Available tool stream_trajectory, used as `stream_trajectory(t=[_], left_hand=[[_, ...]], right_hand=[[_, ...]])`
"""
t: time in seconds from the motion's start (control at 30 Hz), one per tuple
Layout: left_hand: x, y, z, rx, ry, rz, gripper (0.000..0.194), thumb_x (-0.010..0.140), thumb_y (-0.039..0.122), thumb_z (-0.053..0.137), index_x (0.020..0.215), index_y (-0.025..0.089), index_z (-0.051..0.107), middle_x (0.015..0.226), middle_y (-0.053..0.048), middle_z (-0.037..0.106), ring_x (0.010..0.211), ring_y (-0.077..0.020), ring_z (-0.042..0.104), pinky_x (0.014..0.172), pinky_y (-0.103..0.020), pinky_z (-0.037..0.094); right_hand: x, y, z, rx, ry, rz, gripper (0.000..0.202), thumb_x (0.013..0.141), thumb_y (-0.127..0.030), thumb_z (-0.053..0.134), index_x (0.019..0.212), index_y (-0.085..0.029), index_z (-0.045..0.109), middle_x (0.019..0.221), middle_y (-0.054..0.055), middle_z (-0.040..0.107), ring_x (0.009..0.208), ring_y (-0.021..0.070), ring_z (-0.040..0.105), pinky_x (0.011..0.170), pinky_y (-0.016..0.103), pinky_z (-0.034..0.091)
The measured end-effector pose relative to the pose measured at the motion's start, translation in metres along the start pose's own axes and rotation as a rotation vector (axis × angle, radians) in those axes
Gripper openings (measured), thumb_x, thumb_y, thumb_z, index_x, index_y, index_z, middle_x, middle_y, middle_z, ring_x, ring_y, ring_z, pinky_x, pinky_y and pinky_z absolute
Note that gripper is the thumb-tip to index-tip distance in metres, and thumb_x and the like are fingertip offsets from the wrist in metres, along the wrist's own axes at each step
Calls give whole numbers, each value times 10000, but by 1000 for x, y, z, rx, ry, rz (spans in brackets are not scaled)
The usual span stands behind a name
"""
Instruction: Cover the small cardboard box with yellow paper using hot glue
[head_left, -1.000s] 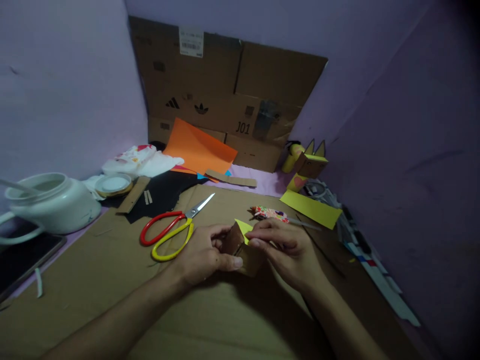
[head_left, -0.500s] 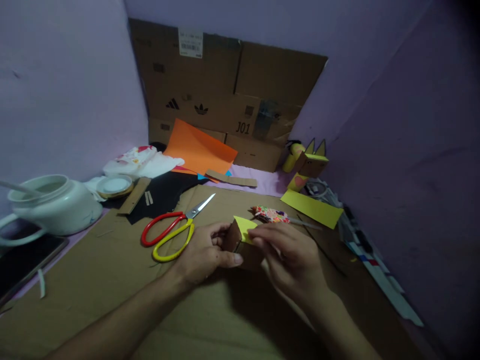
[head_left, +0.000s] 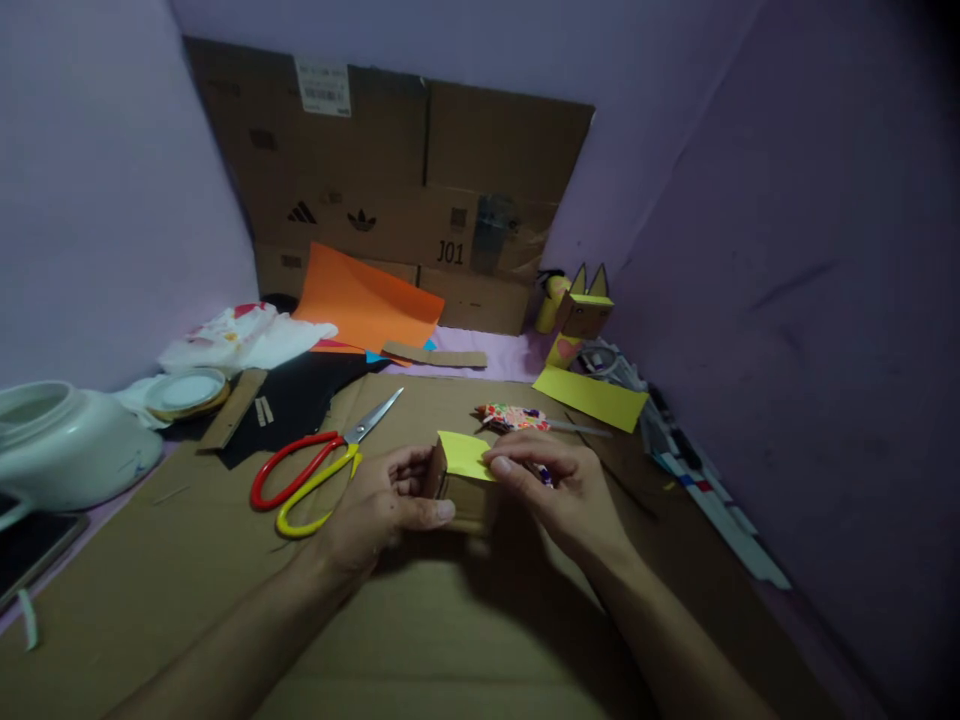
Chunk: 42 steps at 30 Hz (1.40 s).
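My left hand (head_left: 390,510) is closed around the left side of a small cardboard box (head_left: 469,502), its thumb on the near face. A piece of yellow paper (head_left: 463,455) lies over the top of the box. At its right edge, my right hand (head_left: 555,485) pinches the paper between thumb and fingers. Just left of my left hand lie scissors (head_left: 330,470) with one red and one yellow handle, blades parted slightly. Behind my right hand is a glue gun (head_left: 517,418) covered in a colourful pattern, with a pale glue stick in it.
A yellow paper strip (head_left: 592,398) and a cardboard figure with pointed ears (head_left: 585,315) are at the back right. Orange paper (head_left: 367,300) leans against a cardboard panel (head_left: 390,150). On the left stand a white pot (head_left: 97,450) and a phone (head_left: 45,545).
The camera view has shifted right, so everything sits further left. The yellow paper now lies flatter across the box top, and my right fingers have moved along its right edge.
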<state>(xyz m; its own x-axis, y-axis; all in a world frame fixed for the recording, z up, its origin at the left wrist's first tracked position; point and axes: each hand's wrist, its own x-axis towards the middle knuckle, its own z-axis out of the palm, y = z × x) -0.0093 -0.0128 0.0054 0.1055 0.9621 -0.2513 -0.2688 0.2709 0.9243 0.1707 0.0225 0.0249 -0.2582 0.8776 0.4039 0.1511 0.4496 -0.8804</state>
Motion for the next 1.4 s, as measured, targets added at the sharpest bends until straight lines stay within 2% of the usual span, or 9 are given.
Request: stream_trajectory(t=[0.1,0.27,0.4,0.6,0.73,0.9,0.97,1.1,1.4], left_hand=[[0,-1,0,33,12,3,571,476,160,791,1018,112,618,968,-120,683,877,-260,623,737,-325,499],[0,-1,-2,76,36,-8,469,513,182,787,956,136,641,881,-73,692,800,-198,624,708,-275,490],[1,-3,-2,51,14,-27,439,529,184,781,940,136,636,862,-61,686,783,-181,623,705,-264,491],[-2,2,1,127,80,1,530,480,198,802,969,135,606,837,-55,685,761,-197,625,651,-257,492],[-10,12,4,196,73,72,513,547,280,766,1012,141,600,888,-66,685,829,-239,625,674,-278,488],[-16,16,6,343,119,155,446,626,361,694,998,131,605,899,-76,675,840,-266,613,669,-299,474],[-17,16,6,400,127,157,417,644,372,680,979,134,613,861,-71,676,815,-261,613,650,-299,467],[-16,17,6,438,123,138,382,641,379,672,933,134,633,809,-61,679,783,-247,605,613,-280,449],[-18,18,7,412,88,130,399,618,370,688,934,132,635,804,-50,664,784,-235,588,614,-273,439]], right_hand=[[1,1,-5,-131,-73,-135,90,715,-182,634,672,-206,710,694,41,689,658,178,628,638,310,473],[1,5,-12,-481,-182,-413,107,735,-149,604,737,-209,692,709,30,712,665,178,603,714,357,390],[1,4,-13,-564,-227,-468,107,748,-137,584,756,-184,680,716,44,714,658,179,606,689,345,378],[-1,-7,-13,-537,-258,-303,111,692,-113,602,712,-190,680,691,38,692,640,171,606,622,292,417],[-2,-11,-9,-294,-187,-166,85,686,-134,598,694,-179,670,664,30,687,594,148,609,565,251,453],[-3,-8,3,14,-114,213,71,614,-209,658,621,-141,672,535,29,654,457,130,565,424,224,435],[-3,-7,7,93,-99,300,62,578,-204,672,580,-142,665,481,9,624,406,108,527,390,210,408],[-3,-7,9,137,-68,356,52,548,-187,683,528,-149,654,428,-16,583,365,82,476,365,198,370],[-5,-2,8,233,-73,418,96,540,-209,703,522,-155,626,461,-27,567,398,75,462,398,200,359]])
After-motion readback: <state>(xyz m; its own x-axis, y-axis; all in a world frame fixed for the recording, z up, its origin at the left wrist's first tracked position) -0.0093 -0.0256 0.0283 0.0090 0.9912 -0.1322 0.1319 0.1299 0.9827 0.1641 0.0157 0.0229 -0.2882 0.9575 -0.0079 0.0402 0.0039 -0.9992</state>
